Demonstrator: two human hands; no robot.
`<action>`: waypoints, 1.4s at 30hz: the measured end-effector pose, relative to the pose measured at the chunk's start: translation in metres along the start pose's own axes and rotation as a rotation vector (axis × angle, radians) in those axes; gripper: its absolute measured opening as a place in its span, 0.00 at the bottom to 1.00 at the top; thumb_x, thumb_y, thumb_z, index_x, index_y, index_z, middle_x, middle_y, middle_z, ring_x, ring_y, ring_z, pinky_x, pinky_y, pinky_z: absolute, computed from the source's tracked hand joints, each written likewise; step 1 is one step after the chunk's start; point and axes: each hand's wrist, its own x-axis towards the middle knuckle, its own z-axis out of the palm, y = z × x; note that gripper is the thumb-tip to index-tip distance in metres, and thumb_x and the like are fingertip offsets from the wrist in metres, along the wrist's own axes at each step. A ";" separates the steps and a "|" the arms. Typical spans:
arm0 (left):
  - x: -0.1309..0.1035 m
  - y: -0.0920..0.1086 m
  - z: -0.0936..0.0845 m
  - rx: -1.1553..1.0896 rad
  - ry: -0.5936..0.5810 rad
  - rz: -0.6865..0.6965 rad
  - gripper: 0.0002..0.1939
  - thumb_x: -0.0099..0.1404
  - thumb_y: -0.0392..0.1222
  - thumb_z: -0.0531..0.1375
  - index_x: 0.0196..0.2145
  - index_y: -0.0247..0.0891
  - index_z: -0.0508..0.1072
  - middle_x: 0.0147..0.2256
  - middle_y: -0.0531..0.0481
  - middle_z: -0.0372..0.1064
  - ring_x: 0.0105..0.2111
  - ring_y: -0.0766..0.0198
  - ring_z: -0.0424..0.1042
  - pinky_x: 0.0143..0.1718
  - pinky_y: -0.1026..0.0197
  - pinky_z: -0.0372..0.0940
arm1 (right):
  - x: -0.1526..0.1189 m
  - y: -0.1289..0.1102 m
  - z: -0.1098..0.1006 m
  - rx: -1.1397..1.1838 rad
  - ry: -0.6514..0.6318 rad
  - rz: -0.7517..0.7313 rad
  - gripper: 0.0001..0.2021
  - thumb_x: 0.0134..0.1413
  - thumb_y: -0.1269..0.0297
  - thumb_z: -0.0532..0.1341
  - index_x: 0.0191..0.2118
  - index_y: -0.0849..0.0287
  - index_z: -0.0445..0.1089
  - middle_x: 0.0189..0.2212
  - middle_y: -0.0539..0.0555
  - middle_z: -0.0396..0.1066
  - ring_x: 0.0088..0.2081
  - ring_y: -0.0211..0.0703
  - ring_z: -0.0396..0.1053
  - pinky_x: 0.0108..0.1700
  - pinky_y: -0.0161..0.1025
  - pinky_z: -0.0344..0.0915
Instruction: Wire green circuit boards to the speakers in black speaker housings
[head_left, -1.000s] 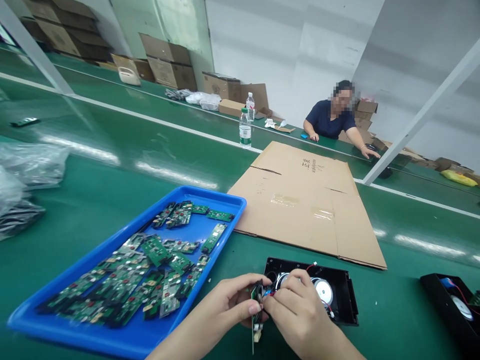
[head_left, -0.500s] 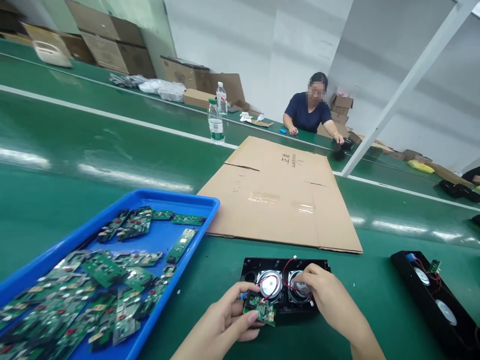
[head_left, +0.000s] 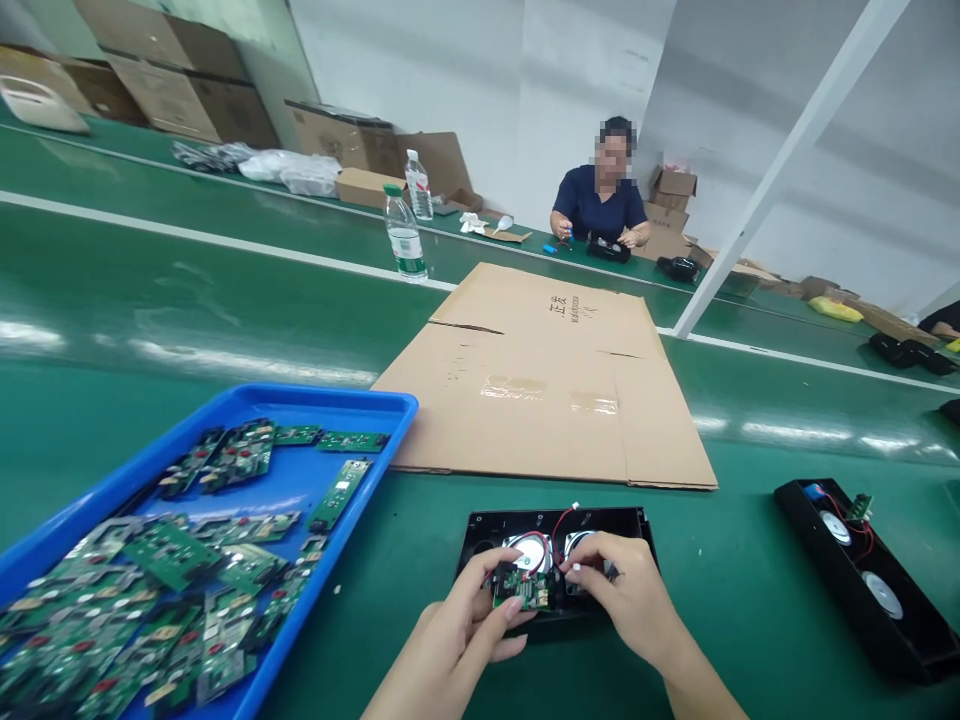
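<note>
Head view: a circuit board [head_left: 531, 592] is clamped between the fingers of the left hand [head_left: 474, 618], over the open black case [head_left: 477, 528] on the counter [head_left: 397, 590]. The right hand's [head_left: 630, 592] fingers are bent beside the red wire [head_left: 556, 535]; whether it is gripped cannot be told. Two speakers [head_left: 532, 552] are seated; the board is not fastened, and one white plug [head_left: 575, 506] is left unconnected. More boards [head_left: 172, 553] are held in the blue tray [head_left: 322, 396].

Bright white glare bands across green tabletop [head_left: 795, 405]
</note>
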 end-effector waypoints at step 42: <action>0.002 0.005 -0.001 0.408 -0.077 0.555 0.18 0.62 0.35 0.52 0.43 0.53 0.74 0.32 0.59 0.77 0.30 0.64 0.76 0.31 0.70 0.67 | -0.003 0.007 0.015 -0.162 -0.070 -0.159 0.09 0.63 0.61 0.55 0.36 0.58 0.69 0.27 0.51 0.67 0.29 0.39 0.62 0.30 0.35 0.58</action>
